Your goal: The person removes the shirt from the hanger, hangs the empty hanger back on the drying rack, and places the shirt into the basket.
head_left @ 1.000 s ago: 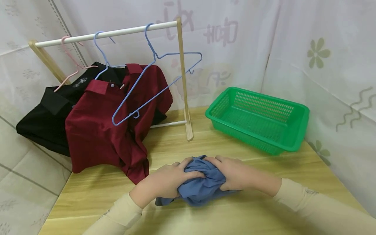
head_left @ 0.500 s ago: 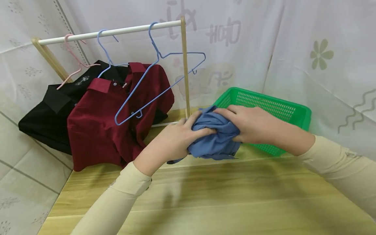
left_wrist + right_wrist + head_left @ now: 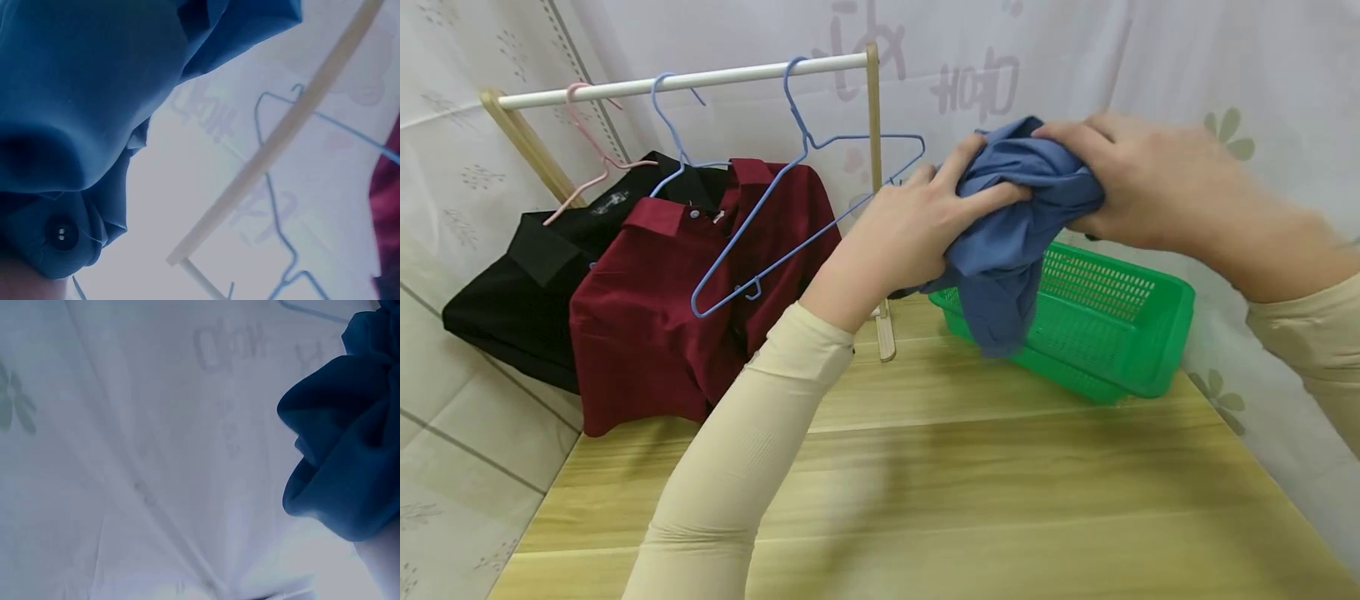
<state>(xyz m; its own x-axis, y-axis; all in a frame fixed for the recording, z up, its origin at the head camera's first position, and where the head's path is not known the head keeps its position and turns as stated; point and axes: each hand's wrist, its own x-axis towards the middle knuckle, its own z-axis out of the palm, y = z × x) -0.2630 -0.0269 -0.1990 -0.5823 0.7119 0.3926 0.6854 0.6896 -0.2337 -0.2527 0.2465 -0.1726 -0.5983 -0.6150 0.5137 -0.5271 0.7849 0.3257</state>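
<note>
A bunched blue shirt [image 3: 1000,242] hangs in the air in the head view, in front of and above the left part of the green basket [image 3: 1176,325]. My left hand [image 3: 917,221] grips its left side, thumb and fingers pressed into the cloth. On the other side, my right hand [image 3: 1150,183] holds the bundle and looks slightly blurred. One loose end of cloth dangles below the hands. Up close in the left wrist view, the shirt [image 3: 81,94] shows a dark button [image 3: 61,233]. Folds of the shirt [image 3: 350,444] fill the right side of the right wrist view.
A rack with a white rail [image 3: 722,79] stands at the left. It carries a black shirt [image 3: 512,308], a dark red shirt [image 3: 647,333] and a bare blue hanger [image 3: 752,208]. Curtain [image 3: 1075,50] closes off the back. Below lies the wooden table [image 3: 1000,500].
Both hands have lifted the blue shirt from the table, up and to the right, to in front of and above the basket. An end of it now hangs down. Rack and basket stay put.
</note>
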